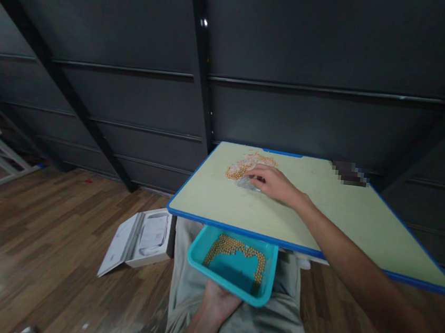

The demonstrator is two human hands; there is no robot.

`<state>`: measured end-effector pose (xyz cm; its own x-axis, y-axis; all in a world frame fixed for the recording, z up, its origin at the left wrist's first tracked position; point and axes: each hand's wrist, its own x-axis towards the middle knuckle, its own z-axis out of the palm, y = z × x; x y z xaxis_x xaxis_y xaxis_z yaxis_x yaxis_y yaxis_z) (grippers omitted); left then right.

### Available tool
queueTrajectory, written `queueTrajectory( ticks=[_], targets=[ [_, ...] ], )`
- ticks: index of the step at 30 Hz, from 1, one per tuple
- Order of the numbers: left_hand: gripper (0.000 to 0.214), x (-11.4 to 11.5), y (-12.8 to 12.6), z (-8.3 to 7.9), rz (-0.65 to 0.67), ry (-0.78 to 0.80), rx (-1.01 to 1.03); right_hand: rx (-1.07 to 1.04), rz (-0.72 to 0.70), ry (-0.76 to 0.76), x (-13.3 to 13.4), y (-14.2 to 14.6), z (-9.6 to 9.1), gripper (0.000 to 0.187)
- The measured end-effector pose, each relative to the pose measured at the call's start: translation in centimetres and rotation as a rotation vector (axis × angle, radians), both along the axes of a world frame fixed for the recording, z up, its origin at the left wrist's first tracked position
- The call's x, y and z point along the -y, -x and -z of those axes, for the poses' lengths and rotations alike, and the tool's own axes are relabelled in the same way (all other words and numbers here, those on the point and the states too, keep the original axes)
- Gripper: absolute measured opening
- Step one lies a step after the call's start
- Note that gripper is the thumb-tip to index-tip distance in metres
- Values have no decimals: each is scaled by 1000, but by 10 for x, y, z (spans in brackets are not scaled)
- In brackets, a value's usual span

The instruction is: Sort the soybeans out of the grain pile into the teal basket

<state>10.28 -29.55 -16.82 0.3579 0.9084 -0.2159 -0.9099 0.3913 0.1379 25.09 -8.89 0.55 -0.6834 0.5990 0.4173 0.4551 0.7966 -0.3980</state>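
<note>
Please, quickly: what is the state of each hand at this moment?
Left hand: holding the turquoise tray from below.
Right hand: partly curled, at a clear object; whether it grips this cannot be told.

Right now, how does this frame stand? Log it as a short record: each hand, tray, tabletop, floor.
left hand: palm up, under the near side of the turquoise tray; fingers hidden
right hand: over the table, fingers curled at a clear item; firmness of grip unclear
tray: small golden balls along the far and right sides, part of the bottom bare
tabletop: heap of similar balls and paler bits beside the clear item
floor: open white box left of the person's legs
</note>
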Motion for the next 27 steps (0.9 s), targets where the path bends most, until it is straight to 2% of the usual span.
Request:
queueTrajectory(
  ticks=[9, 16, 22, 27],
  targets=[
    [32, -1, 1, 8, 5, 0, 18, -203, 150, 48, -10, -6, 0, 28],
    [32, -1, 1, 2, 26, -5, 23, -213, 203, 30, -22, -13, 10, 26],
    [34, -3, 1, 11, 18, -33, 36, -202, 293, -35, -27, -16, 12, 24],
    [35, -3, 2, 10, 18, -27, 22, -224, 259, -26, -28, -16, 14, 22]
  ],
)
